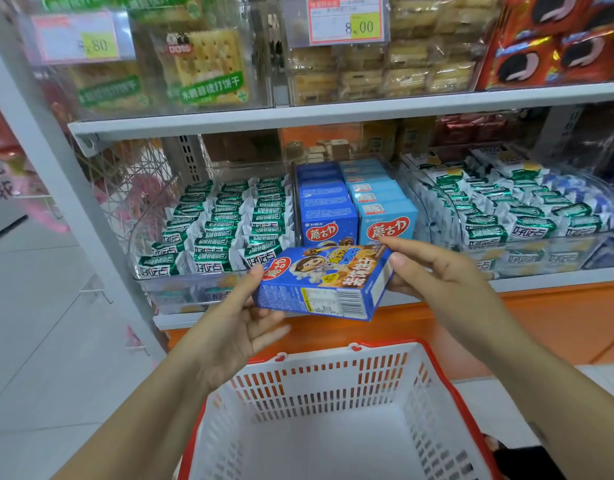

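Both grips on one box (326,282), clenched around it, not released. Left grip (236,317): thumb on top at the near-left corner, fingers curled underneath. Right grip (437,268): index finger along the far top edge, thumb on the right end, rest of the fingers behind/under. Box is in the air, tilted w/ left end lower, barcode side facing the cam, just above the far rim of the basket (333,382) and in front of the lower shelf (540,277). It covers the bottom part of the front boxes in two rows behind it: dark blue row (324,206), light blue row (385,206), same red logo. Either side: clear plastic bins of green/white foil-wrapped snacks, left bin (222,230), right bin (506,209). Upper tier: cracker packs (208,67) in clear bins, red cookie packs (554,39), price tags 8.80 (78,38) and 8.00 (347,20). Box is glossy cardboard, flat rectangular, blue w/ cartoon print. Basket is white plastic, slotted walls, red rim. Shelf boards are white metal, w/ an orange panel (558,317) below.
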A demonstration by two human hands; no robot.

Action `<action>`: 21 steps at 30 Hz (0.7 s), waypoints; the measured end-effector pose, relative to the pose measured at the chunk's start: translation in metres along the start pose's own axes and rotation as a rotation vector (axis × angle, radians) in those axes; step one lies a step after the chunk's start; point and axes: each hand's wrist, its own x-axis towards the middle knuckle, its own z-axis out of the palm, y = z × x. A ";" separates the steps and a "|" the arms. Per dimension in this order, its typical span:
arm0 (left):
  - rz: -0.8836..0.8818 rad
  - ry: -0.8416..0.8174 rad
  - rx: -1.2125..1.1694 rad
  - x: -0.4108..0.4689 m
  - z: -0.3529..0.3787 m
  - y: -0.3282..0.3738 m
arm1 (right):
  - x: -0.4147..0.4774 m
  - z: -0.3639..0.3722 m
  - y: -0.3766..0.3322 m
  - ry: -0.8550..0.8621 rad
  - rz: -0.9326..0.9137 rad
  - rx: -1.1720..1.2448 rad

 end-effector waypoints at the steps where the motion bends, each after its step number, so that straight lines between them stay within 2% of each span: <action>1: 0.002 0.000 0.012 -0.001 0.001 0.000 | 0.002 0.000 0.002 0.013 0.031 0.000; 5: 0.110 0.006 0.056 -0.003 0.004 0.000 | 0.005 0.000 0.006 0.018 0.094 0.012; 9: 0.444 0.028 0.207 -0.011 0.013 0.008 | 0.005 -0.004 0.005 -0.075 0.056 -0.127; 12: 0.741 0.017 0.408 -0.018 0.019 0.011 | 0.001 -0.004 -0.007 -0.104 -0.081 -0.310; 15: 1.063 -0.015 0.801 -0.020 0.020 0.008 | -0.004 -0.001 -0.027 -0.139 -0.232 -0.483; 17: 1.158 -0.029 0.916 -0.022 0.024 0.007 | -0.005 0.004 -0.037 -0.185 -0.353 -0.653; 21: 1.215 -0.044 0.956 -0.026 0.031 0.019 | -0.001 0.007 -0.045 -0.178 -0.524 -0.840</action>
